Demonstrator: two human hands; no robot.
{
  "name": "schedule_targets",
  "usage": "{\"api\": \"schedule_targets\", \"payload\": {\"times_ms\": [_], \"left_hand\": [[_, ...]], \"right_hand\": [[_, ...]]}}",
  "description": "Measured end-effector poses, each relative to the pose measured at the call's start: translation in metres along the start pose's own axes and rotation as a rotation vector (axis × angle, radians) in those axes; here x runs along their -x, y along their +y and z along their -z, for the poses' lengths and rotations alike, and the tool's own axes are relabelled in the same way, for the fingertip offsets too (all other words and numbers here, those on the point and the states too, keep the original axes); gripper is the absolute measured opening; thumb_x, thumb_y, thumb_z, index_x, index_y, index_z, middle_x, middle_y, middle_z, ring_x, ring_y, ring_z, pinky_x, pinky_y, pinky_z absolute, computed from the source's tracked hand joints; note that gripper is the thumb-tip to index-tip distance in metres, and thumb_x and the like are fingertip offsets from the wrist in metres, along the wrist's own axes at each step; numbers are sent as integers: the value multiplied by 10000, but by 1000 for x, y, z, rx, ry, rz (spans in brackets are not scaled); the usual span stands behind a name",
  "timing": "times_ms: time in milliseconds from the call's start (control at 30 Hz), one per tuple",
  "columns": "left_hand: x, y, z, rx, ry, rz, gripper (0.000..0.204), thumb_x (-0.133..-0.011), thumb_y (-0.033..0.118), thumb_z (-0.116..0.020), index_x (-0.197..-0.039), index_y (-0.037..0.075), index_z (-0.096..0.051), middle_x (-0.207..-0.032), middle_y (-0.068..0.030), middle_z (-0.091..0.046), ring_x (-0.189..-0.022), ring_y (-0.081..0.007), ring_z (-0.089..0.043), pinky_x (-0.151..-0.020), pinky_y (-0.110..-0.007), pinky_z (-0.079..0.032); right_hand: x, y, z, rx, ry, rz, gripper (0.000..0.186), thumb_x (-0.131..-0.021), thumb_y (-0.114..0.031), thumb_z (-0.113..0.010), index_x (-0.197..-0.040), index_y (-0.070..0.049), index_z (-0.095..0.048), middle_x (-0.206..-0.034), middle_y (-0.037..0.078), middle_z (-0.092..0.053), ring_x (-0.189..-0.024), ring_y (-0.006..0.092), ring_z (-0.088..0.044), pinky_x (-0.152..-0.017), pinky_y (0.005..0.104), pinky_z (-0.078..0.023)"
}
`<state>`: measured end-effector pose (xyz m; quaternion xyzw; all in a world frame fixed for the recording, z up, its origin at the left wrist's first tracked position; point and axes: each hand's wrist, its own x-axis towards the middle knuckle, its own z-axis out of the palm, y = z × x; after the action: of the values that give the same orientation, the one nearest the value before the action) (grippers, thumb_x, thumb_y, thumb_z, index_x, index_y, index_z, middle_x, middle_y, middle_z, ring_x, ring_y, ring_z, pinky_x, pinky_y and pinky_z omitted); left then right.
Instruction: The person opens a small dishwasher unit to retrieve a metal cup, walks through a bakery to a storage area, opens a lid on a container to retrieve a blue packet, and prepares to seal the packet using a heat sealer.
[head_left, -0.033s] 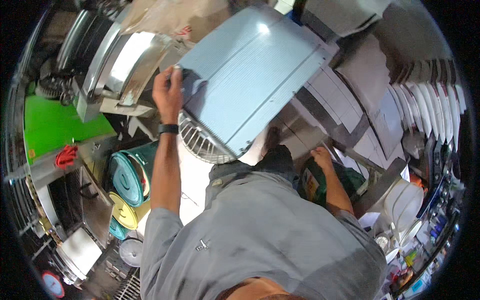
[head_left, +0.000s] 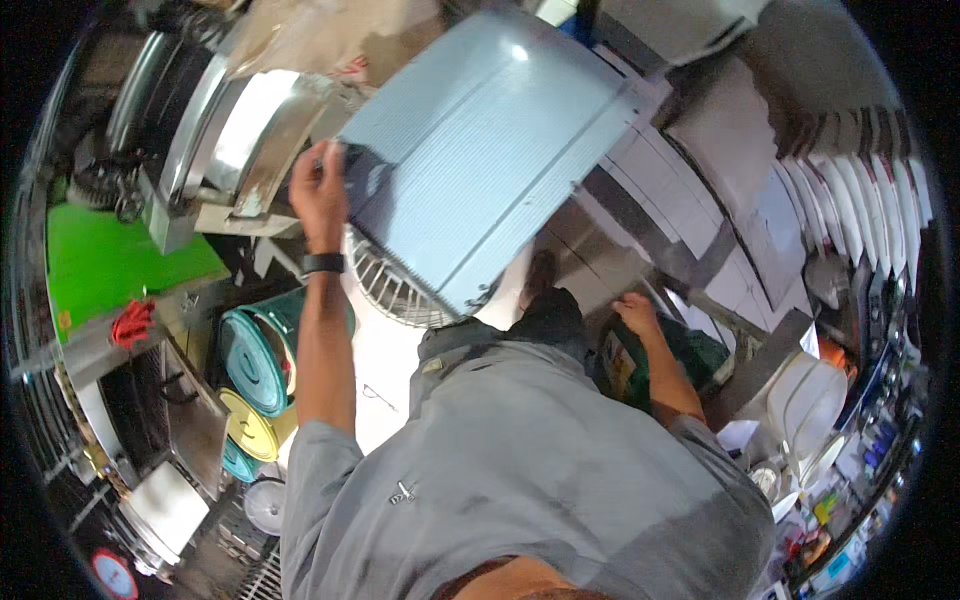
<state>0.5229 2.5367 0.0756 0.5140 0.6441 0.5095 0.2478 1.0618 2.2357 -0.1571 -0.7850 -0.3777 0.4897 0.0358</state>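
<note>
In front of me a large light blue ribbed sheet lies tilted, with a round wire rack showing under its near left edge. My left hand, a dark band on its wrist, is at the sheet's left edge. Its fingers are closed; what lies between them is too small to make out. A dark patch covers the sheet beside the fingertips. My right hand hangs low on the right, fingers loosely curled, with nothing visible in it. A dark green container or bag is just beside it.
To the left stand a green board, a red cloth-like thing and lidded buckets, one with a teal lid, one with a yellow lid. Metal equipment is at the upper left. Stacked white plates line the right side.
My left hand has shifted slightly left, and the blue sheet appears a little further left and lower in view. My right hand stays about where it was.
</note>
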Motion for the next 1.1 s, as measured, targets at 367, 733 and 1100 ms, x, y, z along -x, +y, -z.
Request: {"api": "schedule_targets", "payload": {"times_ms": [367,733,1100], "left_hand": [[-32,44,18,-143,-432,235,383,-945,335,-657,-1205,54,-675,-1186,-41,-652,-1141,-173,-560,-1021,-326,-399],[-42,55,7,-133,-496,234,494,-927,360,-663,-1268,4,-629,-1215,-106,-656,-1175,-206,-574,-1052,-347,-394],[-16,51,-26,-116,-146,322,432,-1002,379,-541,-1249,38,-637,-1226,-109,-649,-1162,-224,-567,-995,-338,-422]], "right_hand": [[-5,-36,59,-46,71,77,468,-888,-277,-694,-1248,7,-599,-1179,173,-665,-1040,270,-660,-888,363,-513],[-15,15,71,-127,190,93,430,-899,-258,-709,-1200,33,-611,-1117,149,-675,-933,235,-661,-712,341,-555],[-74,42,116,130,-1,212,485,-871,-356,-707,-1149,36,-639,-1101,172,-685,-963,289,-662,-814,371,-516]]}}
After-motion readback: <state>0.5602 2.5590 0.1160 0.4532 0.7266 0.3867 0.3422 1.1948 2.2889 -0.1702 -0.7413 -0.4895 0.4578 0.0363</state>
